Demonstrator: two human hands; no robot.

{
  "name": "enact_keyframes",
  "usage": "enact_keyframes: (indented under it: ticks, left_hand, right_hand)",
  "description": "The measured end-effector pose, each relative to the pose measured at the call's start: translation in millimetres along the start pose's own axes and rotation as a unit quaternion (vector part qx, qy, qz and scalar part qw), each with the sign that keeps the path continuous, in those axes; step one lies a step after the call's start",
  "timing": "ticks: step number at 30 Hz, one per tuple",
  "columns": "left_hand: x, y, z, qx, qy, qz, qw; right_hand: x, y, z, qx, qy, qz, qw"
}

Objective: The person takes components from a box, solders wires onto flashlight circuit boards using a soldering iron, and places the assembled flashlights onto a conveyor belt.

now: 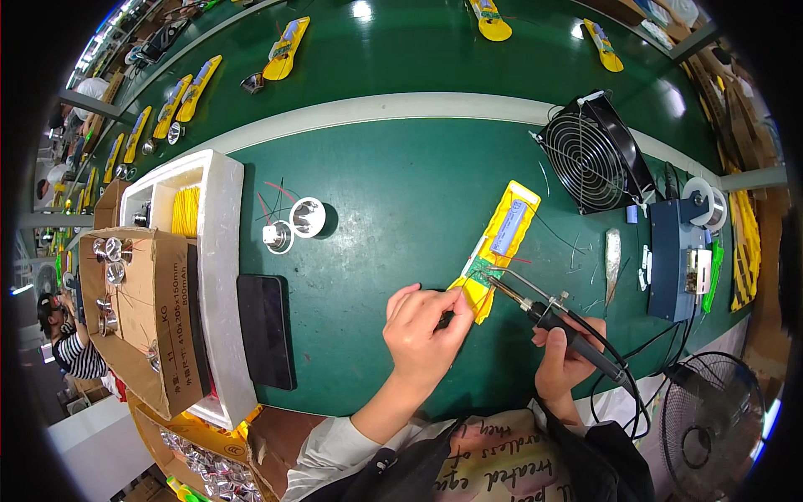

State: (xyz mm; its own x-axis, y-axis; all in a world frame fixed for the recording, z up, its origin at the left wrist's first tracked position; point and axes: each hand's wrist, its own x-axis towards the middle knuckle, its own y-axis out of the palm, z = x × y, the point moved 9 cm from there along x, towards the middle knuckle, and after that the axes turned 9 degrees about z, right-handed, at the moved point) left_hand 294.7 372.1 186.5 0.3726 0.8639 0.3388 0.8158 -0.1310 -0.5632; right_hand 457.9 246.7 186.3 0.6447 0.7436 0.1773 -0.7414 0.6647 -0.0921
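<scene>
A yellow plastic housing (523, 194) lies slanted in front of me, carrying a blue-wrapped battery (508, 226) and a small green circuit board (483, 269). My right hand (565, 356) is closed round the black handle of a soldering iron (552, 320). The iron's tip and a thin bent metal feed tube (523, 276) reach the board. At the housing's near left edge, my left hand (425, 330) is closed in a pinch by the board. What its fingertips hold is too small to make out. Thin red and dark wires stick out from the housing.
Two reflector cups (308, 217) with wires stand left of centre, near a black phone (268, 332). A foam box (226, 276) and a cardboard box (142, 309) line the left. On the right are a black fan (594, 155), a blue solder feeder (673, 259) and a brush (612, 255). More housings (288, 48) lie beyond.
</scene>
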Motion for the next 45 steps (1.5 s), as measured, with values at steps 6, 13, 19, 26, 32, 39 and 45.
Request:
enact_keyframes:
  ticks: [6, 13, 19, 26, 32, 39, 45]
  left_hand:
    - [1.3, -0.5, -0.9, -0.002, 0.001, 0.000, 1.000]
    - [0.8, -0.4, -0.6, -0.004, 0.004, -0.006, 1.000]
    - [1.2, 0.3, -2.6, 0.001, 0.007, 0.010, 1.000]
    - [4.4, -1.0, -6.1, 0.031, -0.009, -0.006, 0.999]
    - [-0.9, 3.6, -9.4, 0.095, 0.027, 0.026, 0.995]
    - [-6.8, -1.0, -24.7, 0.106, 0.087, 0.058, 0.989]
    - [-13.8, 6.4, -30.3, 0.192, 0.057, 0.131, 0.971]
  right_hand:
    - [0.1, 0.1, -1.8, 0.000, 0.005, -0.001, 1.000]
    - [1.1, 1.0, 4.8, -0.022, -0.006, 0.004, 1.000]
    - [-2.8, -11.2, 16.3, -0.023, -0.061, -0.020, 0.998]
    - [-12.1, -36.4, 17.0, -0.012, -0.042, -0.065, 0.997]
    - [-20.8, -50.7, 16.8, -0.040, -0.049, -0.101, 0.993]
    - [-29.7, -61.7, 16.2, -0.037, -0.042, -0.115, 0.992]
    - [-29.9, -69.1, 9.2, -0.017, -0.024, -0.101, 0.994]
